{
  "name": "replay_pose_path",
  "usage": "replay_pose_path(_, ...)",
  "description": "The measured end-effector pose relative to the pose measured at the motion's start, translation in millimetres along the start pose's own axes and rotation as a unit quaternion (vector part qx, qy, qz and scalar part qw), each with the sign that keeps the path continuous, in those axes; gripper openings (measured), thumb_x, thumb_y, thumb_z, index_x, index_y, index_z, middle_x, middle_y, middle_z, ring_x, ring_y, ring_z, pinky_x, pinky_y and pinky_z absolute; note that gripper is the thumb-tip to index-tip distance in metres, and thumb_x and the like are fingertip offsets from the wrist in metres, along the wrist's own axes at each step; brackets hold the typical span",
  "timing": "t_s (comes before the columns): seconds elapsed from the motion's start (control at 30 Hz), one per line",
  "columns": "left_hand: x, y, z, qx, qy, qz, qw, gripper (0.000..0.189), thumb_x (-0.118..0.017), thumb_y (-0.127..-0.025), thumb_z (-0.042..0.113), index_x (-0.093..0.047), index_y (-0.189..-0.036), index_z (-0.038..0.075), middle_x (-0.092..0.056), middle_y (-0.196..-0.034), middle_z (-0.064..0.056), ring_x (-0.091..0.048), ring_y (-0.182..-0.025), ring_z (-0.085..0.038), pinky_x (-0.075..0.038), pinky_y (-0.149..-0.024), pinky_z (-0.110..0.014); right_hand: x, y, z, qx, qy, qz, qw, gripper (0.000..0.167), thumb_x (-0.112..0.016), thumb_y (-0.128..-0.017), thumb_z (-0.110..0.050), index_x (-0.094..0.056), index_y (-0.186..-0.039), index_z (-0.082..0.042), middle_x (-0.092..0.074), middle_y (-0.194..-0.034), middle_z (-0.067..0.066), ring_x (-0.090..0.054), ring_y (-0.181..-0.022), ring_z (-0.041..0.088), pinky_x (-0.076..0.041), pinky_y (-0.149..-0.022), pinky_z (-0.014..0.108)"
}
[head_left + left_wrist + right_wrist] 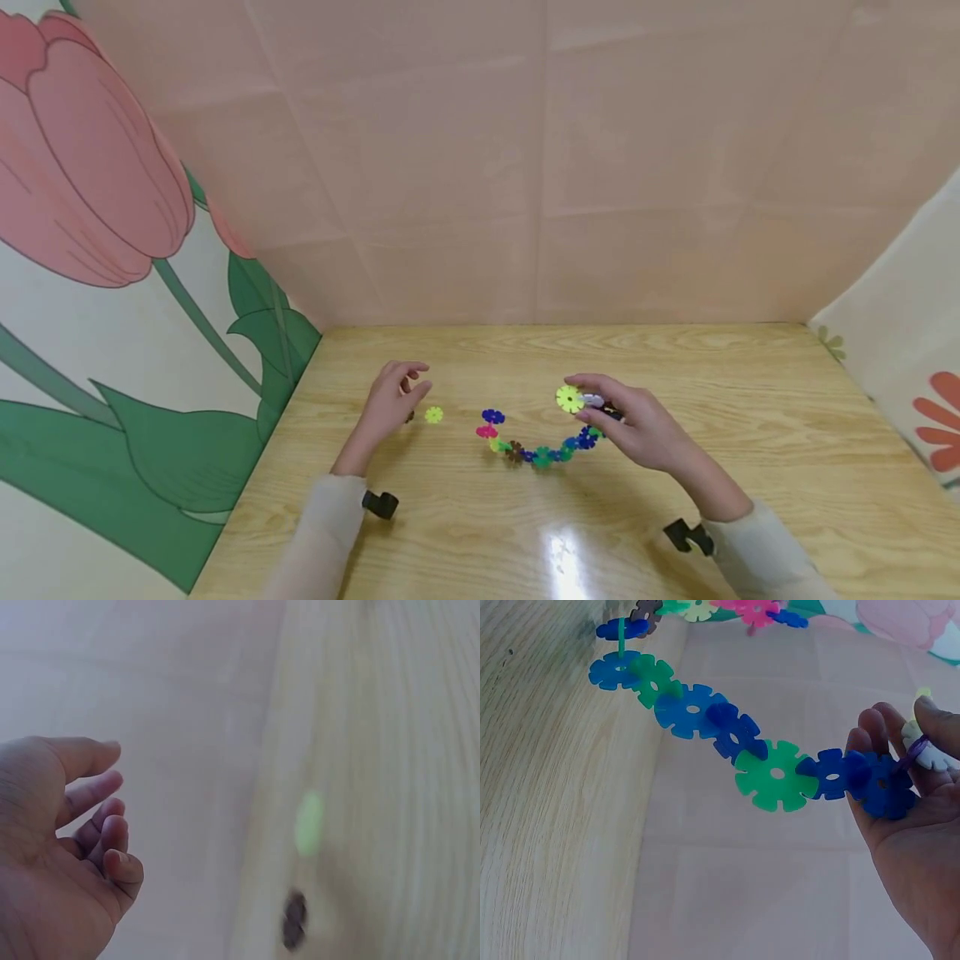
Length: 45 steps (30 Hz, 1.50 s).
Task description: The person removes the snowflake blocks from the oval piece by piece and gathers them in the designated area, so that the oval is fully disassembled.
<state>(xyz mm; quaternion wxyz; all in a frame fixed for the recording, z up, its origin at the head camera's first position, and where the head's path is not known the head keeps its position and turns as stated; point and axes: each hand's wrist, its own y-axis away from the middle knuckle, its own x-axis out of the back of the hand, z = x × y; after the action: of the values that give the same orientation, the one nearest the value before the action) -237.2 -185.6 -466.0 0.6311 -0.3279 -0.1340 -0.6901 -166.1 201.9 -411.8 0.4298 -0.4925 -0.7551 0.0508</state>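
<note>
My right hand (637, 425) pinches one end of a chain of interlocking plastic snowflake discs (542, 457). A yellow-green disc (569, 398) sticks out past its fingertips, joined to a white disc (931, 754) by the thumb. From there the chain hangs in a curve over the table, in blue, green, brown, yellow and pink pieces, to a dark blue disc (492, 416) at the far end. My left hand (390, 402) hovers above the table, fingers loosely bent around nothing. Below and beside it lie a loose yellow-green disc (434, 414) and a brown disc (295, 920), blurred in the left wrist view.
Everything is over a wooden table (450, 533). A plain pink cloth (450, 167) hangs behind its back edge. On the left stands a tulip-print cloth (112, 167), and on the right a white cloth with flowers (915, 333).
</note>
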Motion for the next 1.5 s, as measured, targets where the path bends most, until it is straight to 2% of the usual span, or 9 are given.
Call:
replay_pose_path(0.13, -5.4, 0.5, 24.0, -0.032, 0.019, 0.006, 0.9993, 0.03, -0.068, -0.099, 0.022, -0.067, -0.127, 0.01, -0.059, -0.112, -0.018, -0.051, -0.085, -0.018, -0.044, -0.068, -0.029, -0.8, 0.2, 0.2, -0.007, -0.01, 0.003, 0.9999, 0.039, -0.065, -0.094, 0.008, -0.059, -0.13, -0.005, -0.071, -0.099, 0.005, -0.062, -0.073, 0.012, -0.051, -0.057, 0.023)
replay_pose_path(0.3, -12.1, 4.5, 53.2, -0.079, 0.034, 0.005, 0.9963, 0.028, -0.069, -0.098, 0.021, -0.068, -0.124, 0.009, -0.06, -0.108, -0.016, -0.051, -0.083, -0.018, -0.043, -0.066, -0.028, -2.4, 0.0, 1.0, -0.007, -0.025, 0.004, 0.9996, 0.036, -0.067, -0.092, 0.009, -0.06, -0.125, -0.004, -0.072, -0.103, 0.006, -0.066, -0.081, 0.009, -0.055, -0.065, 0.023)
replay_pose_path(0.53, -28.2, 9.3, 81.8, -0.137, 0.027, -0.033, 0.9897, 0.029, -0.069, -0.099, 0.022, -0.067, -0.125, 0.011, -0.061, -0.109, -0.003, -0.057, -0.088, -0.027, -0.045, -0.067, -0.026, -4.0, -0.8, 0.5, -0.019, -0.01, -0.001, 0.9998, 0.035, -0.071, -0.091, 0.005, -0.064, -0.124, -0.004, -0.072, -0.107, 0.004, -0.066, -0.091, 0.004, -0.058, -0.075, 0.024)
replay_pose_path(0.67, -37.1, 12.2, 92.7, -0.159, 0.025, -0.064, 0.9849, 0.032, -0.068, -0.099, 0.024, -0.065, -0.129, 0.013, -0.062, -0.119, -0.001, -0.06, -0.097, -0.025, -0.05, -0.071, -0.028, -4.7, -1.5, 0.2, -0.022, -0.003, 0.0, 0.9998, 0.036, -0.071, -0.091, 0.004, -0.065, -0.125, -0.004, -0.072, -0.108, 0.005, -0.067, -0.091, 0.004, -0.058, -0.074, 0.024)
replay_pose_path(0.83, -45.5, 15.4, 104.7, -0.187, 0.036, -0.096, 0.977, 0.036, -0.068, -0.099, 0.025, -0.062, -0.133, 0.014, -0.062, -0.127, -0.001, -0.06, -0.105, -0.02, -0.054, -0.078, -0.034, -5.3, -1.8, 0.1, -0.014, -0.009, 0.001, 0.9999, 0.036, -0.068, -0.093, 0.005, -0.064, -0.128, -0.003, -0.072, -0.106, 0.006, -0.066, -0.081, 0.007, -0.056, -0.066, 0.023)
replay_pose_path(1.03, -54.9, 17.5, 120.1, -0.213, 0.038, -0.131, 0.9676, 0.041, -0.069, -0.098, 0.03, -0.06, -0.135, 0.015, -0.062, -0.131, -0.003, -0.06, -0.11, -0.021, -0.053, -0.083, -0.029, -5.7, -2.4, -0.8, 0.0, -0.017, 0.006, 0.9998, 0.039, -0.067, -0.092, 0.008, -0.063, -0.129, -0.004, -0.071, -0.101, 0.003, -0.059, -0.071, 0.004, -0.051, -0.057, 0.023)
replay_pose_path(1.17, -61.4, 17.9, 129.0, -0.23, 0.035, -0.142, 0.9621, 0.044, -0.07, -0.098, 0.032, -0.059, -0.137, 0.015, -0.062, -0.129, -0.002, -0.06, -0.108, -0.022, -0.051, -0.082, -0.024, -6.0, -3.3, -2.9, 0.003, -0.027, 0.009, 0.9996, 0.039, -0.067, -0.092, 0.009, -0.063, -0.128, -0.004, -0.071, -0.098, 0.003, -0.059, -0.069, 0.005, -0.051, -0.055, 0.023)
replay_pose_path(1.33, -67.0, 19.0, 136.8, -0.232, 0.03, -0.136, 0.9628, 0.044, -0.072, -0.096, 0.031, -0.061, -0.135, 0.015, -0.063, -0.126, 0.001, -0.059, -0.104, -0.019, -0.049, -0.078, -0.023, -8.3, -3.4, -3.6, 0.008, -0.034, 0.015, 0.9993, 0.035, -0.068, -0.091, 0.01, -0.064, -0.123, -0.003, -0.071, -0.095, 0.005, -0.061, -0.068, 0.007, -0.052, -0.055, 0.023)
replay_pose_path(1.5, -71.0, 18.7, 140.7, -0.218, 0.026, -0.127, 0.9673, 0.044, -0.074, -0.094, 0.032, -0.063, -0.133, 0.014, -0.064, -0.123, 0.001, -0.06, -0.099, -0.019, -0.052, -0.073, -0.03, -9.8, -4.1, -3.3, 0.008, -0.032, 0.026, 0.9991, 0.031, -0.069, -0.09, 0.009, -0.064, -0.117, -0.004, -0.071, -0.095, 0.007, -0.064, -0.073, 0.006, -0.054, -0.059, 0.023)
